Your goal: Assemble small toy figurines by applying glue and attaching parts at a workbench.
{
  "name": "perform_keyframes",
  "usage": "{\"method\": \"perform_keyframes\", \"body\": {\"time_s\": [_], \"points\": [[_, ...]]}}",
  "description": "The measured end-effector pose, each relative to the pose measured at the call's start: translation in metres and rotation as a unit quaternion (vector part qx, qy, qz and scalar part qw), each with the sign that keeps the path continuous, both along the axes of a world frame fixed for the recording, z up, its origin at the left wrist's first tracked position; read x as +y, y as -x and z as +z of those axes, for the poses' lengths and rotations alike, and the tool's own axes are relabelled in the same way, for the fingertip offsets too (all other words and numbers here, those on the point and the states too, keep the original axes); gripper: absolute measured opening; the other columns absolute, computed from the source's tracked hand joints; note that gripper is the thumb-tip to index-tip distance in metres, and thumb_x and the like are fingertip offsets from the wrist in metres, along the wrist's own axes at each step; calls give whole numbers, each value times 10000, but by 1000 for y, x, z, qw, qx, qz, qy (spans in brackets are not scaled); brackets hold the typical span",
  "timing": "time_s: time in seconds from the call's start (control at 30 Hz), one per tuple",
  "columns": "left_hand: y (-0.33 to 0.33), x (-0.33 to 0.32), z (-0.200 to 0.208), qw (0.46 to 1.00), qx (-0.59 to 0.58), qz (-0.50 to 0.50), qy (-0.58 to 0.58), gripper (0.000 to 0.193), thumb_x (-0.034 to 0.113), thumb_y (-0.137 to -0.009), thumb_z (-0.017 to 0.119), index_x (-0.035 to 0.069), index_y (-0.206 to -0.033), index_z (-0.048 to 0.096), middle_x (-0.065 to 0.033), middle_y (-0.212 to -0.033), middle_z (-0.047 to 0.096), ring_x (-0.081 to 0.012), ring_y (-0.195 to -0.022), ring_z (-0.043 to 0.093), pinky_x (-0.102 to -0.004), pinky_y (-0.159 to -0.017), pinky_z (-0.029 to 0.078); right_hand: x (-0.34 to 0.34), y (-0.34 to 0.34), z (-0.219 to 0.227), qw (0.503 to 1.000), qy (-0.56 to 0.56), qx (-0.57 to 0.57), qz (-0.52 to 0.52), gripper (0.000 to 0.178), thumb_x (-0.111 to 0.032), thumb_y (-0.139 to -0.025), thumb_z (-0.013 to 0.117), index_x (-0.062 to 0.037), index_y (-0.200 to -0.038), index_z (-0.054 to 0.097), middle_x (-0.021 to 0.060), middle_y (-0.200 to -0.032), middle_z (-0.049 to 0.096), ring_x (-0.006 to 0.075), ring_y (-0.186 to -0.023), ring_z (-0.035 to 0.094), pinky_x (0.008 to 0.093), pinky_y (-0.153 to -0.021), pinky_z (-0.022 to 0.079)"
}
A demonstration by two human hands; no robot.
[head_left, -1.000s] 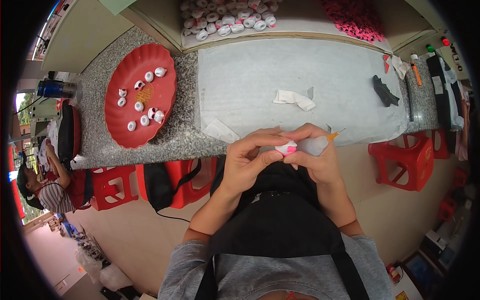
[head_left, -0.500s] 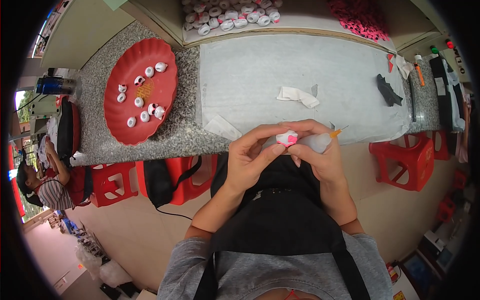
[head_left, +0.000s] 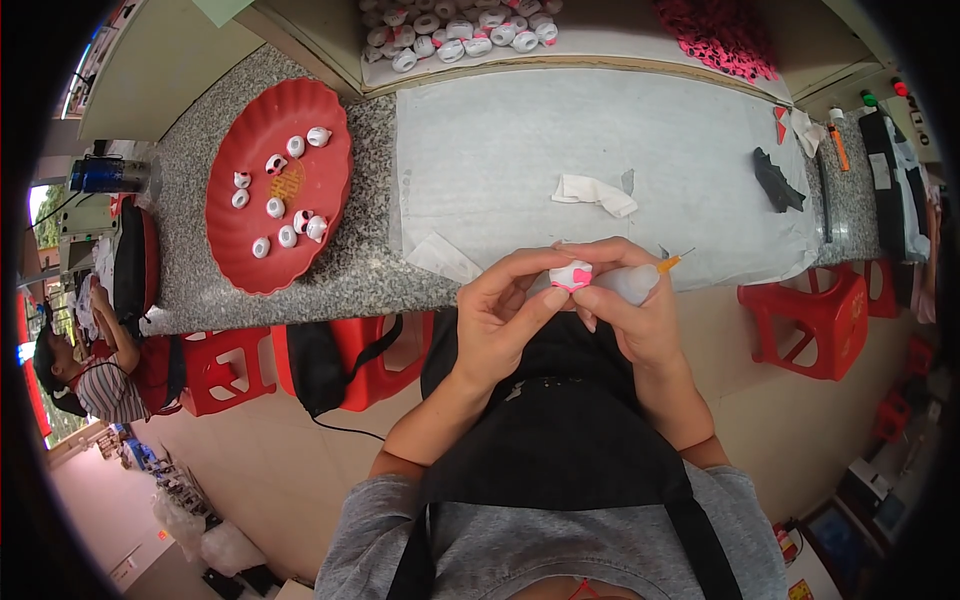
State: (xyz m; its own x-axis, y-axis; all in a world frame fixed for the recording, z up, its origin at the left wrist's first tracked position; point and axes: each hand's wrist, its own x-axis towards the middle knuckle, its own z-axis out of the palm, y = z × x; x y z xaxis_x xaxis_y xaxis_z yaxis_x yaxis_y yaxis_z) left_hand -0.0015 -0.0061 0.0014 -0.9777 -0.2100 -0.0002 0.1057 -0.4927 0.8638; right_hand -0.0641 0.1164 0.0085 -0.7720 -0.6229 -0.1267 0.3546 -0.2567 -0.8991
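My left hand is closed round a small white figure head with a pink bow on its front. The thumb and fingertips of my right hand press on the bow side of that head. Tucked in the same right hand is a translucent squeeze bottle, its orange needle tip pointing out to the right. Both hands meet just in front of the near table edge. On the left, a red scalloped plate bears several similar small white heads.
White paper covers the table, with a crumpled tissue and a dark scrap on it. Behind lie piles of white heads and pink bits. Red stools stand beside the table; another person sits at far left.
My hands hold nearly the same pose; the white head has shifted very slightly left. The whole view has moved a little. Nothing was picked up or let go.
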Motion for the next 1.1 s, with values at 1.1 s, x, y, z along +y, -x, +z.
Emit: {"method": "perform_keyframes", "body": {"time_s": [1.1], "points": [[3,-10,-13,996,72,-44,-26,201,-39,-685,563,-17,-882,529,-104,-877,534,-167,-809,521,-343,-914,273,-1,-3,0,999,25,-36,14,280,5,-643,597,23,-914,530,59,-637,532,71,-507,465,167,-414,335]]}}
